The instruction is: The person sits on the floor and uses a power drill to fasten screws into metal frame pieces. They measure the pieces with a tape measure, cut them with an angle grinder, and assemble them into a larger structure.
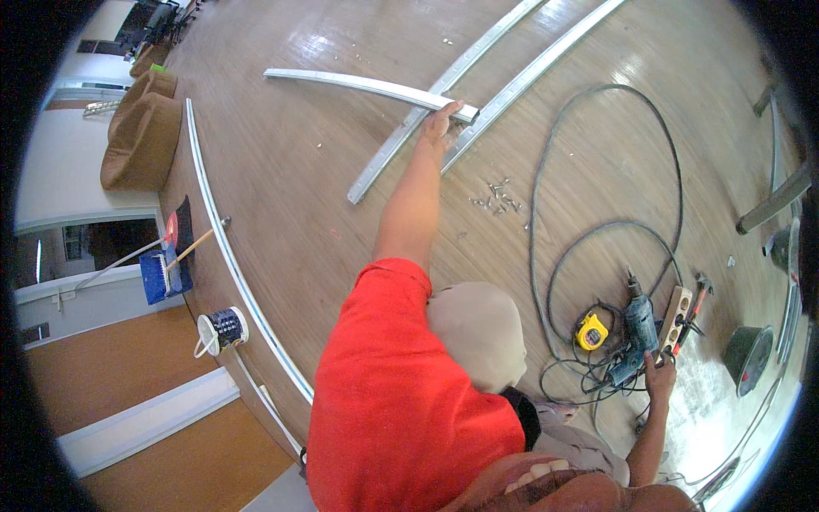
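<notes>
My left arm, in a red sleeve, reaches out across the floor. At its end my left hand (pixel 438 126) is closed around the near end of a short metal channel (pixel 358 82), which lies across two longer metal profiles (pixel 397 154). Down at the right, my right hand (pixel 659 377) has its fingers curled in beside a blue corded drill (pixel 640 320) and the lower end of a power strip (pixel 676 316); what they grip is partly hidden. A hammer (pixel 701 294) with a red handle lies by the strip, and a yellow tape measure (pixel 591 331) sits left of the drill.
Loose screws (pixel 497 198) lie scattered on the wood floor. A black cable (pixel 546 154) loops widely there. Rightward are a dark bucket (pixel 747 362) and a table leg (pixel 772 201). Leftward are a long profile (pixel 223 226), a paint pail (pixel 223 330), a blue dustpan (pixel 156 277) and beanbags (pixel 141 143).
</notes>
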Action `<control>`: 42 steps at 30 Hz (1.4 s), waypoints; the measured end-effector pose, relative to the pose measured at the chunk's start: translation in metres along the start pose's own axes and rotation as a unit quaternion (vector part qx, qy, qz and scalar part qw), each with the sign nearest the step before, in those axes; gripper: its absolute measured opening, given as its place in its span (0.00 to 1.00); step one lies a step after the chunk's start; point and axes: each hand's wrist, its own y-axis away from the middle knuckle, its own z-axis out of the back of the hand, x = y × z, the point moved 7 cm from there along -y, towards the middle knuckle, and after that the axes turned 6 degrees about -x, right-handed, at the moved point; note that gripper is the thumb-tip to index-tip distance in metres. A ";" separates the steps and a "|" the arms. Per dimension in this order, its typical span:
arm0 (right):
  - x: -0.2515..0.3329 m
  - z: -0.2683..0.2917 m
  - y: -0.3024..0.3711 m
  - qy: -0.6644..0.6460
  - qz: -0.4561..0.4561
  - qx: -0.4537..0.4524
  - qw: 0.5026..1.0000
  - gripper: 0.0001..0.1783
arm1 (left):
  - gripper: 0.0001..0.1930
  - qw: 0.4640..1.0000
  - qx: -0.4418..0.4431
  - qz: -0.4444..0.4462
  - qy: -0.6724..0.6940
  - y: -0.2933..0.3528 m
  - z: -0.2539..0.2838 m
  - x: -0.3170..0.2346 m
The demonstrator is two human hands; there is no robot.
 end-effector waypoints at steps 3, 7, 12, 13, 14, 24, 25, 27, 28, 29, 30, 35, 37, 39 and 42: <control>0.003 0.004 -0.002 -0.006 -0.006 0.002 1.000 0.35 | 0.13 0.990 0.092 -0.089 0.063 0.030 -0.025 -0.015; 0.006 0.013 -0.007 0.019 0.013 -0.047 0.999 0.36 | 0.22 0.980 0.069 -0.053 -0.180 0.089 -0.051 0.019; 0.004 0.026 -0.014 0.074 0.032 -0.078 0.994 0.38 | 0.39 0.981 0.159 -0.018 -0.113 0.170 -0.093 0.086; 0.004 0.031 -0.010 0.081 0.029 -0.116 0.989 0.38 | 0.41 0.974 0.183 -0.019 -0.129 0.183 -0.096 0.096; 0.000 0.032 -0.009 0.051 0.010 -0.101 0.994 0.38 | 0.41 0.973 0.183 -0.009 -0.140 0.192 -0.098 0.105; -0.026 0.035 0.022 -0.010 -0.040 -0.091 0.995 0.38 | 0.45 0.947 0.271 0.085 -0.153 0.255 -0.136 0.136; -0.027 0.036 0.023 -0.001 -0.035 -0.106 0.994 0.38 | 0.45 0.943 0.291 0.100 -0.129 0.261 -0.140 0.140; -0.031 0.036 0.024 -0.005 -0.046 -0.103 0.994 0.38 | 0.45 0.933 0.286 0.112 -0.189 0.265 -0.136 0.150; -0.032 0.036 0.023 -0.005 -0.053 -0.099 0.994 0.38 | 0.46 0.931 0.288 0.117 -0.192 0.264 -0.135 0.154; -0.030 0.038 0.024 -0.009 -0.046 -0.111 0.993 0.36 | 0.46 0.929 0.295 0.133 -0.183 0.264 -0.134 0.159; -0.028 0.039 0.024 -0.019 -0.042 -0.115 0.992 0.36 | 0.47 0.930 0.303 0.145 -0.147 0.262 -0.135 0.162; -0.013 0.049 0.021 -0.049 -0.031 -0.129 0.990 0.32 | 0.43 0.927 0.310 0.159 -0.139 0.248 -0.127 0.173; -0.008 0.051 0.019 -0.047 -0.030 -0.134 0.989 0.30 | 0.39 0.933 0.313 0.173 -0.047 0.250 -0.127 0.173; -0.001 0.052 0.017 -0.036 -0.020 -0.140 0.989 0.28 | 0.35 0.945 0.257 0.201 -0.008 0.248 -0.119 0.176; 0.002 0.048 0.014 -0.043 -0.021 -0.128 0.991 0.28 | 0.33 0.940 0.235 0.244 0.046 0.251 -0.112 0.172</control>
